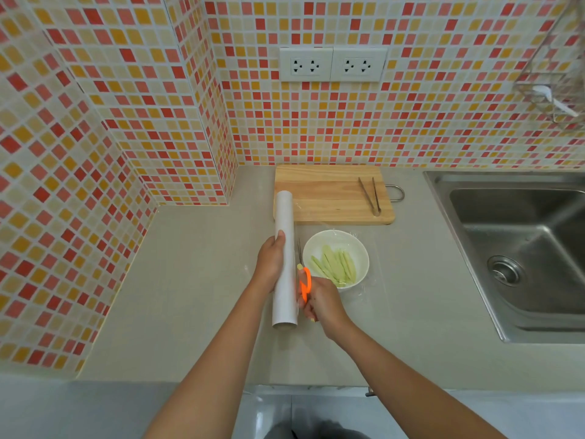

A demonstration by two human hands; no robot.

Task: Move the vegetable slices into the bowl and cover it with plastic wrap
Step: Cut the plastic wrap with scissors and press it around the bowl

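Observation:
A white bowl [335, 240] stands on the counter in front of the cutting board, with several pale green vegetable slices [335, 266] inside. A clear sheet of plastic wrap [370, 280] lies over the bowl and spreads onto the counter to its right. My left hand [270, 263] grips the white plastic wrap roll [285, 217], which lies lengthwise just left of the bowl. My right hand [321, 304] holds orange-handled scissors [304, 282], blades pointing away from me between roll and bowl.
A wooden cutting board [329, 194] with metal tongs [370, 194] on it sits at the back against the tiled wall. A steel sink [519, 248] fills the right side. Wall sockets [332, 64] are above the board. Bare counter [190, 280] lies left.

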